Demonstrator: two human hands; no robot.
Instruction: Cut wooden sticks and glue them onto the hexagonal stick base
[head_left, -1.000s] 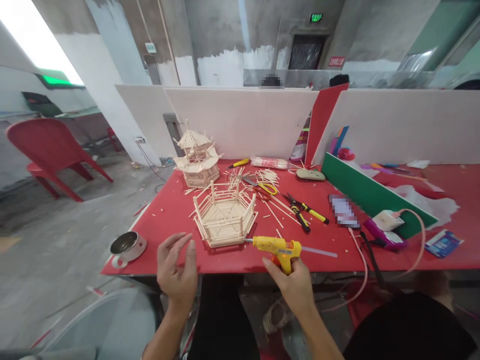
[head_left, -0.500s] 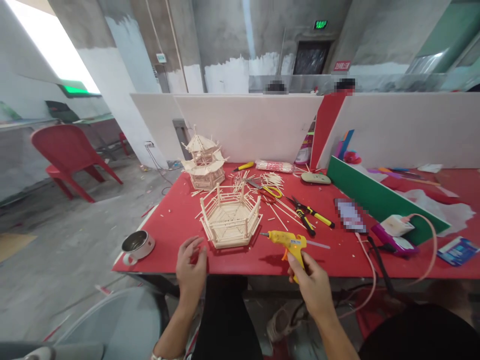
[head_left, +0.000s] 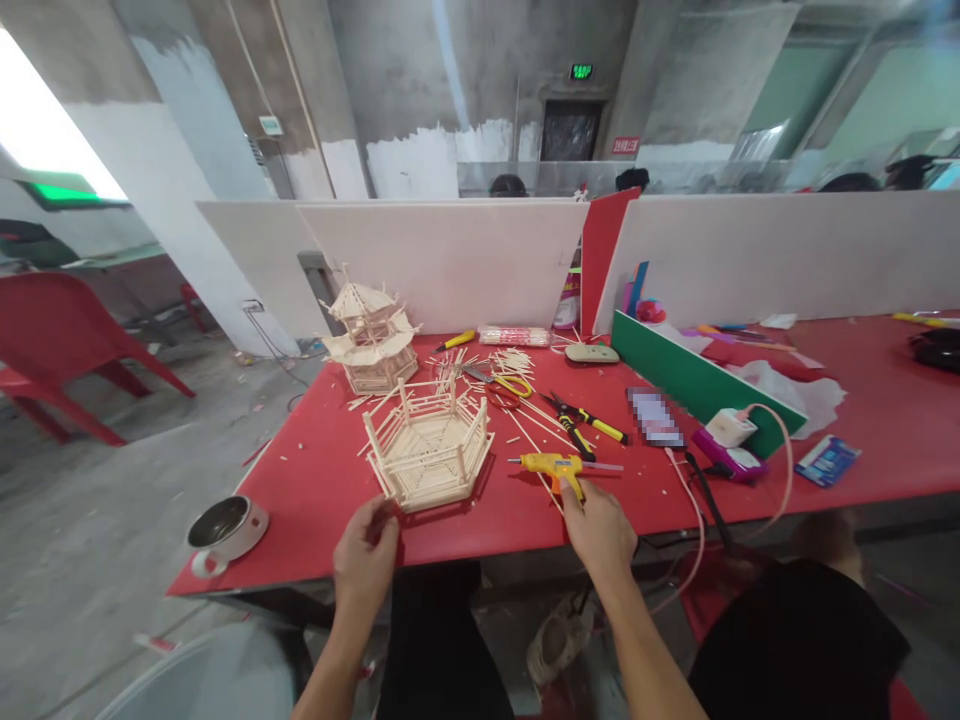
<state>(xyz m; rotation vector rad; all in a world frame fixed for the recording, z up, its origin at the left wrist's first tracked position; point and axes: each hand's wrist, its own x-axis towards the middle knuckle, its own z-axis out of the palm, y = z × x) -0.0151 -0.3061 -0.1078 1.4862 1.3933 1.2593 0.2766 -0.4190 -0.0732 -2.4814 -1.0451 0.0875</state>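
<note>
A hexagonal railed platform of pale wooden sticks [head_left: 431, 455] rests on the red tabletop. My left hand [head_left: 365, 548] is at its near left corner, fingers curled, with thumb and fingertips against the base edge. To the right, my right hand [head_left: 600, 530] is closed on the handle of a yellow hot glue gun [head_left: 553, 465]. The gun lies low over the table, nozzle pointing left, and a clear glue stick [head_left: 604, 469] sticks out of its back. Behind the platform stands a small stick pagoda [head_left: 371, 345] with tiered roofs.
Loose sticks [head_left: 514, 361], yellow-handled scissors [head_left: 510, 384] and pliers [head_left: 585, 418] lie beyond the gun. A phone [head_left: 655, 416] with a cable is farther right, near a green board [head_left: 697, 375]. A mug [head_left: 236, 530] stands at the left front edge. White partitions [head_left: 450, 265] line the back.
My view has turned right. My right hand has lowered the glue gun toward the tabletop and tilted it. My left hand has moved in to the platform's near left corner, its fingers curling.
</note>
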